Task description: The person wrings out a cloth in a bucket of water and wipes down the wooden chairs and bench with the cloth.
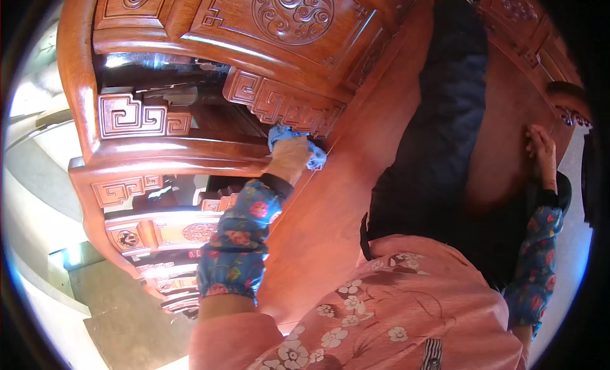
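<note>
My left hand point(290, 157) is closed on a blue cloth point(316, 155), which bunches out around the fingers. It presses the cloth against the carved wooden backrest point(279, 100), low down where the back meets the reddish-brown seat point(305, 243). My right hand point(541, 144) rests on the wooden surface near the far right edge, fingers apart, with nothing in it. Both forearms wear blue floral sleeve covers. My dark-trousered leg lies stretched over the seat between the two hands.
Other carved wooden seats point(149, 233) line up at the lower left, above a grey floor point(127, 316). A curved frame post point(77, 84) stands at the left. A carved wooden armrest end point(567, 103) is at the right.
</note>
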The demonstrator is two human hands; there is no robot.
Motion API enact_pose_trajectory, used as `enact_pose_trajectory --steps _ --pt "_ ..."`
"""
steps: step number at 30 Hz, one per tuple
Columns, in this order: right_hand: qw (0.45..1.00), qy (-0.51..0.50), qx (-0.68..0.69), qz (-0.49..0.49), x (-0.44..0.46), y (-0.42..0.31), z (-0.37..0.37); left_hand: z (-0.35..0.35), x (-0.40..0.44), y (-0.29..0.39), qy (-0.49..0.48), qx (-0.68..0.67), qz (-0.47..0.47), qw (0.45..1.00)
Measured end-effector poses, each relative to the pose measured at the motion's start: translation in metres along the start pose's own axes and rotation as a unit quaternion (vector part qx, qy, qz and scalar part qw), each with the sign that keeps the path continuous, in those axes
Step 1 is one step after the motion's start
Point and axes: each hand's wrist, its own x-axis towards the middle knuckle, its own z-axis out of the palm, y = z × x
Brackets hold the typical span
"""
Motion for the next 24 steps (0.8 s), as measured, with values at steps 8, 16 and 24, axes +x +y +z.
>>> enact_pose_trajectory --steps 8,16,24 --pt "0.999 0.035 -0.011 0.015 -0.002 0.001 0.002 -0.036 0.02 0.015 -0.17 0.016 -0.035 0.985" --pt "1.0 -0.019 -0.009 -0.011 -0.003 -0.008 0.002 -0.067 -0.024 -0.053 -0.071 0.151 0.154 0.974" --pt "1.0 -0.015 0.015 0.021 0.0 -0.002 0.0 -0.101 -0.007 -0.031 -0.129 0.032 -0.062 0.989"
